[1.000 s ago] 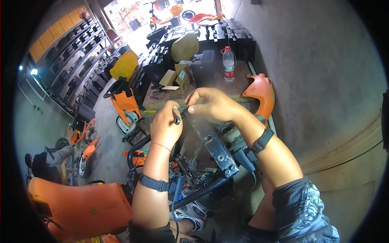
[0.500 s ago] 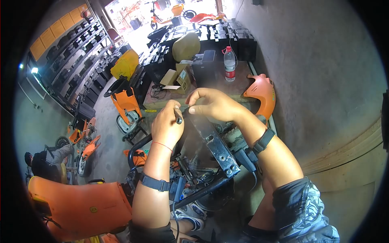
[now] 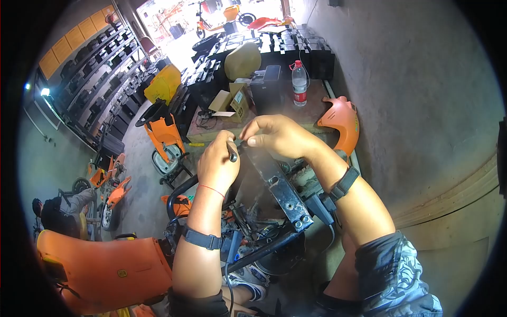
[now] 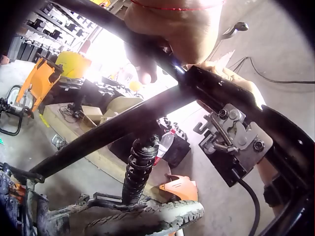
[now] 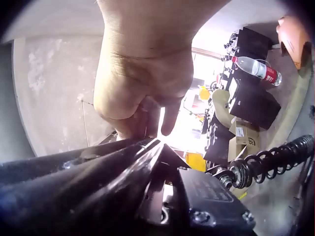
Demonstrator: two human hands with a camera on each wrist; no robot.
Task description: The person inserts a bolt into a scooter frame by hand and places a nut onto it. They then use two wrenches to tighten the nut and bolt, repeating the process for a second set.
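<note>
Looks like a scooter repair workshop. Shows, in the head view, metal racks (image 3: pixel 97 79) packed with black boxes (image 3: pixel 110 142) at ten o'clock, and more black box-like units (image 3: pixel 298 45) massed towards twelve. Has an orange scooter (image 3: pixel 229 14) at twelve, against a bright opening (image 3: pixel 169 13). Holds loose bodywork too: a big orange panel (image 3: pixel 111 272) at eight, a curved orange cowl (image 3: pixel 343 124) at two, scooter parts (image 3: pixel 118 194) on a bare grey floor (image 3: pixel 134 201) at nine. Reveals a stripped black frame (image 3: pixel 285 198) just off centre towards five and, in the left wrist view, a coil-spring shock absorber (image 4: pixel 140 169) and dirty tyre (image 4: pixel 170 216) near six.
</note>
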